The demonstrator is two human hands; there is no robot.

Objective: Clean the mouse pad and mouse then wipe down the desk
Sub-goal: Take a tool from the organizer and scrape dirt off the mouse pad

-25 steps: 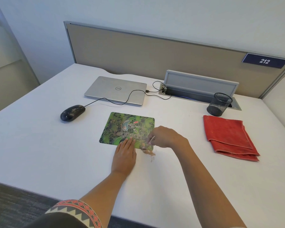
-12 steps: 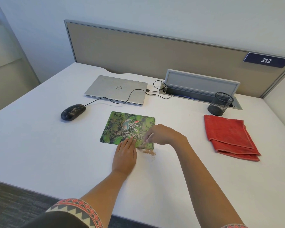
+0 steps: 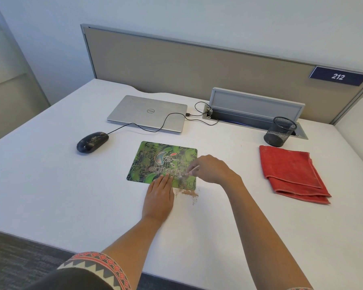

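Observation:
A green patterned mouse pad (image 3: 155, 160) lies flat in the middle of the white desk (image 3: 50, 185). My left hand (image 3: 158, 196) rests flat on the pad's near edge with straight fingers. My right hand (image 3: 212, 169) pinches a small brush (image 3: 189, 172), whose bristles touch the pad's near right corner. Brown dust (image 3: 187, 193) lies on the desk just in front of that corner. A dusty black wired mouse (image 3: 92, 141) sits to the left of the pad. A folded red cloth (image 3: 291, 172) lies at the right.
A closed silver laptop (image 3: 147, 113) lies behind the pad, with the mouse cable (image 3: 151, 127) running over it. A black mesh cup (image 3: 280, 131) stands by the open cable tray (image 3: 256, 114) at the back right. A beige partition (image 3: 197, 70) closes off the desk's far side.
My right hand has drawn the brush back up onto the pad's right corner. The dust pile in front of the pad lies more exposed. My left hand stays put.

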